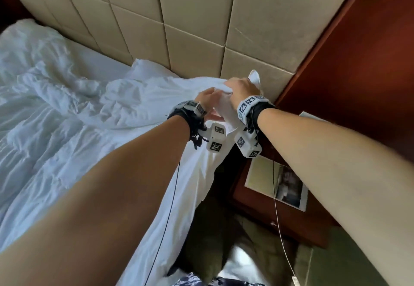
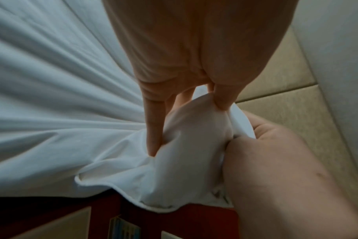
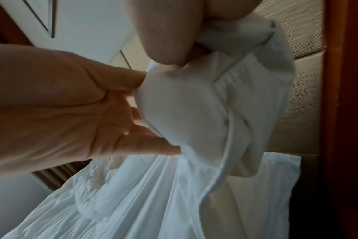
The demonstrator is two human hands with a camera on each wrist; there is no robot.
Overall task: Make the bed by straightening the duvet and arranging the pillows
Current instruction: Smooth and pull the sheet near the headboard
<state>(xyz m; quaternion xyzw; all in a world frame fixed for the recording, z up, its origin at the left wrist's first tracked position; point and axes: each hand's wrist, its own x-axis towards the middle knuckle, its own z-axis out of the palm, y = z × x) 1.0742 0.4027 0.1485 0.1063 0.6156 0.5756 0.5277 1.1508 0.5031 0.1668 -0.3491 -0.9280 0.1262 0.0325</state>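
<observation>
Early stage — duvet (image 1: 67,110) rumpled across bed, far from flat. Right hand (image 1: 243,90) and left hand (image 1: 207,100) both bunch its corner (near headboard (image 1: 190,16)). Pillows unarranged.

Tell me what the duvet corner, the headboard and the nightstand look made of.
Duvet: thin matte white woven fabric, likely cotton; it bunches into fine creases where the right hand and left hand grip it.
Headboard: beige padded panels, textured leatherette or fabric; seams show.
Nightstand: reddish-brown wood or veneer, slightly glossy.
</observation>
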